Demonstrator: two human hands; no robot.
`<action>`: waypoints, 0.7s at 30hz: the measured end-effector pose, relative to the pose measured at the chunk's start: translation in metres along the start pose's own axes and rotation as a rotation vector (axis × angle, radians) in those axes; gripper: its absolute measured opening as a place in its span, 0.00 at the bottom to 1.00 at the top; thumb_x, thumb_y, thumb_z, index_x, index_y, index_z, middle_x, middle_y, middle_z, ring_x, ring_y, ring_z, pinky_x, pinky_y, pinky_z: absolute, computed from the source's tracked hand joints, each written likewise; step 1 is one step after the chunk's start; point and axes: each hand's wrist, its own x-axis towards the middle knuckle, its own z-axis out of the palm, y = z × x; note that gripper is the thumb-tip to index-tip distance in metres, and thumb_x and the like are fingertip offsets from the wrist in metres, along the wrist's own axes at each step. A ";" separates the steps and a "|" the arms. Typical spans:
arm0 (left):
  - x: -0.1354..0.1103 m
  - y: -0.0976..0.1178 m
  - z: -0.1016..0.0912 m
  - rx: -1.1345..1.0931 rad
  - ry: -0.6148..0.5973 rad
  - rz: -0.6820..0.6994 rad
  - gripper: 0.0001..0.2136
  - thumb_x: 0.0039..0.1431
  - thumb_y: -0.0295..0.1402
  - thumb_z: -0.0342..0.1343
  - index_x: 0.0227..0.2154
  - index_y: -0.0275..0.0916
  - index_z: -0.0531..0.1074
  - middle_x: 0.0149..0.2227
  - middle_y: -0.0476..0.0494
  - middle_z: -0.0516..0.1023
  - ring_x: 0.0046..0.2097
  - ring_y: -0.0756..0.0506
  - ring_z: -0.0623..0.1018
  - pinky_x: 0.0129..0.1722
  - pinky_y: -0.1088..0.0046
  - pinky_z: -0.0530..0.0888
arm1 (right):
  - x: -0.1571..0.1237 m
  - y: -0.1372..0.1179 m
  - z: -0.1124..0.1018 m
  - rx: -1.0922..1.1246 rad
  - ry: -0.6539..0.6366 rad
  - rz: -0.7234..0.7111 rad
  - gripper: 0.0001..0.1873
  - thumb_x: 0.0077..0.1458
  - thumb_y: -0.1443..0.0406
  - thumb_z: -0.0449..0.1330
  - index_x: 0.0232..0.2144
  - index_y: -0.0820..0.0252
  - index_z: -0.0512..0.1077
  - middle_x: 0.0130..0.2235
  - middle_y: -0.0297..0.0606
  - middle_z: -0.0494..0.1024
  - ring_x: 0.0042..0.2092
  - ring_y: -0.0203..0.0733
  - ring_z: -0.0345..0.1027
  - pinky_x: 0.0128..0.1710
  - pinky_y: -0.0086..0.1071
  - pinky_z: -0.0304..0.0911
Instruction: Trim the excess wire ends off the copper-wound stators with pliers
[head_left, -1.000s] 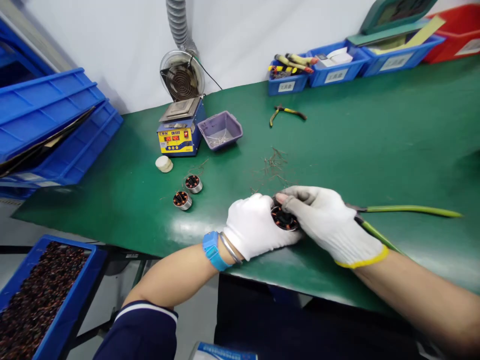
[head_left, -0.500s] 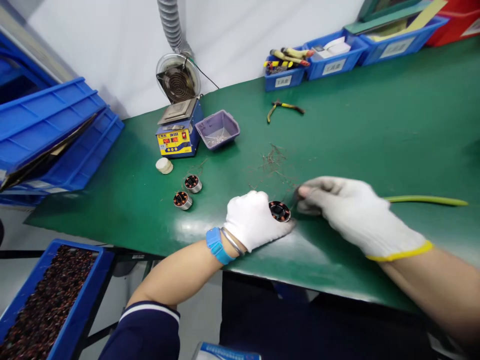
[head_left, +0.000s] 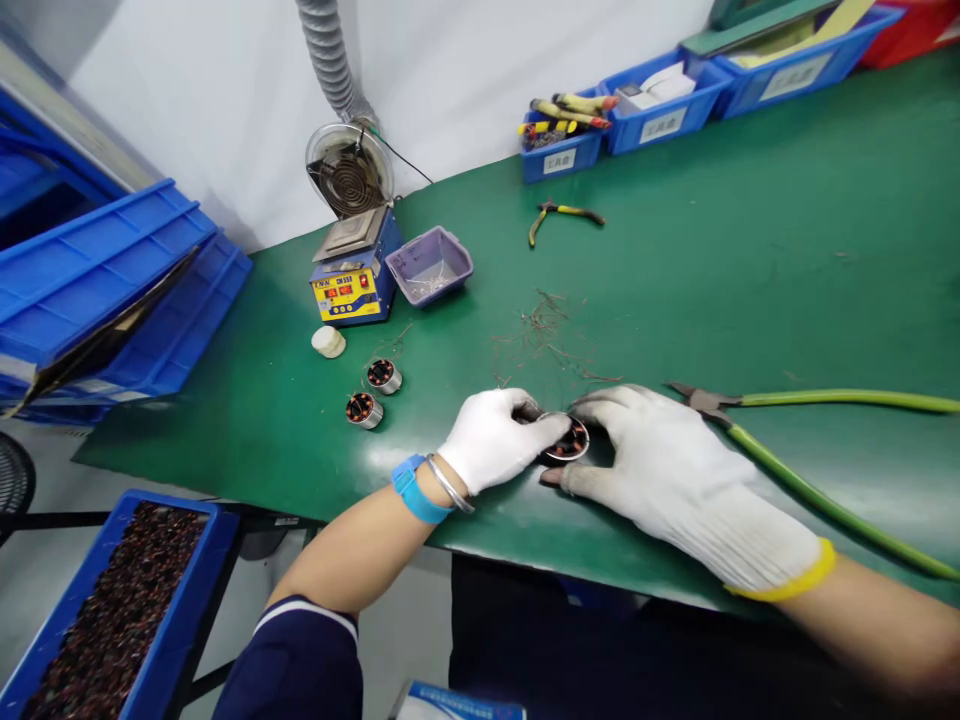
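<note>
Your left hand and right hand both clamp 1 copper-wound stator on the green bench, the green-handled pliers lying just beside your right hand.

We count three wound stators: one at centre frame, two left of centre. Two pliers: green-handled at right, yellow-handled upper centre. Two gloved hands.
</note>
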 end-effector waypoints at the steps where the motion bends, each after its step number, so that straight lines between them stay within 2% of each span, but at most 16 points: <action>1: -0.001 -0.001 0.001 -0.056 -0.020 0.000 0.15 0.53 0.46 0.59 0.24 0.38 0.72 0.25 0.50 0.75 0.30 0.49 0.73 0.30 0.75 0.69 | 0.003 0.000 0.002 -0.004 -0.003 -0.008 0.30 0.40 0.42 0.64 0.35 0.61 0.76 0.44 0.47 0.78 0.46 0.56 0.70 0.47 0.50 0.68; 5: -0.001 -0.005 0.004 -0.221 -0.117 0.061 0.12 0.55 0.40 0.57 0.22 0.37 0.71 0.24 0.52 0.73 0.28 0.51 0.70 0.30 0.75 0.68 | 0.005 0.003 0.002 0.034 -0.048 -0.107 0.23 0.44 0.47 0.64 0.34 0.59 0.76 0.43 0.45 0.77 0.48 0.56 0.66 0.48 0.48 0.65; 7: 0.003 -0.005 0.005 -0.255 -0.106 0.104 0.09 0.52 0.37 0.58 0.22 0.37 0.71 0.23 0.52 0.71 0.28 0.52 0.69 0.29 0.76 0.68 | 0.003 0.005 0.001 0.055 -0.079 -0.126 0.20 0.45 0.51 0.64 0.35 0.58 0.76 0.42 0.44 0.76 0.49 0.55 0.66 0.46 0.47 0.65; 9: 0.011 -0.005 0.005 -0.311 0.008 0.119 0.09 0.51 0.36 0.59 0.22 0.37 0.70 0.22 0.53 0.70 0.26 0.52 0.69 0.28 0.76 0.68 | 0.001 0.007 0.001 0.079 -0.094 -0.145 0.18 0.45 0.53 0.63 0.37 0.57 0.75 0.42 0.43 0.76 0.49 0.54 0.67 0.46 0.46 0.65; 12: 0.023 -0.006 -0.006 -0.448 0.297 0.074 0.11 0.54 0.41 0.57 0.26 0.38 0.70 0.20 0.54 0.67 0.22 0.54 0.66 0.23 0.77 0.65 | -0.003 0.010 0.003 0.130 -0.093 -0.176 0.19 0.47 0.55 0.61 0.41 0.55 0.75 0.45 0.41 0.76 0.50 0.52 0.67 0.49 0.46 0.65; 13: 0.025 -0.007 -0.011 -0.486 0.353 0.055 0.12 0.56 0.43 0.56 0.28 0.38 0.71 0.21 0.55 0.66 0.21 0.54 0.65 0.22 0.77 0.64 | -0.003 0.010 0.003 0.144 -0.092 -0.175 0.20 0.47 0.55 0.61 0.42 0.54 0.75 0.46 0.40 0.76 0.51 0.51 0.68 0.50 0.46 0.66; 14: 0.026 -0.008 -0.016 -0.502 0.346 0.039 0.14 0.57 0.46 0.55 0.29 0.38 0.71 0.21 0.54 0.66 0.20 0.54 0.66 0.21 0.77 0.64 | -0.004 0.011 0.003 0.153 -0.093 -0.167 0.20 0.47 0.55 0.60 0.43 0.54 0.75 0.47 0.40 0.76 0.50 0.51 0.68 0.49 0.45 0.66; 16: 0.022 -0.008 -0.021 -0.463 0.171 0.024 0.17 0.54 0.49 0.59 0.32 0.37 0.73 0.25 0.52 0.70 0.23 0.53 0.69 0.23 0.76 0.66 | -0.003 0.010 0.001 0.156 -0.105 -0.145 0.21 0.46 0.55 0.60 0.43 0.54 0.75 0.47 0.41 0.76 0.49 0.51 0.69 0.48 0.45 0.67; 18: 0.014 -0.006 -0.016 -0.380 -0.023 0.050 0.18 0.44 0.45 0.68 0.32 0.37 0.75 0.29 0.49 0.75 0.28 0.52 0.73 0.30 0.74 0.71 | -0.001 0.007 -0.002 0.147 -0.120 -0.121 0.21 0.46 0.56 0.60 0.44 0.55 0.75 0.46 0.44 0.76 0.49 0.53 0.69 0.46 0.45 0.68; 19: 0.011 -0.004 -0.010 -0.349 -0.065 0.075 0.18 0.40 0.42 0.71 0.30 0.36 0.76 0.30 0.49 0.76 0.31 0.51 0.74 0.34 0.74 0.72 | 0.000 0.006 -0.003 0.139 -0.131 -0.106 0.21 0.46 0.57 0.60 0.43 0.56 0.75 0.45 0.45 0.76 0.49 0.53 0.69 0.44 0.45 0.68; 21: 0.010 -0.001 0.003 -0.348 -0.034 0.123 0.15 0.38 0.38 0.72 0.24 0.36 0.74 0.28 0.49 0.76 0.31 0.51 0.73 0.35 0.73 0.72 | 0.001 0.004 -0.004 0.131 -0.134 -0.095 0.18 0.46 0.58 0.59 0.40 0.57 0.74 0.42 0.46 0.76 0.47 0.54 0.69 0.42 0.45 0.68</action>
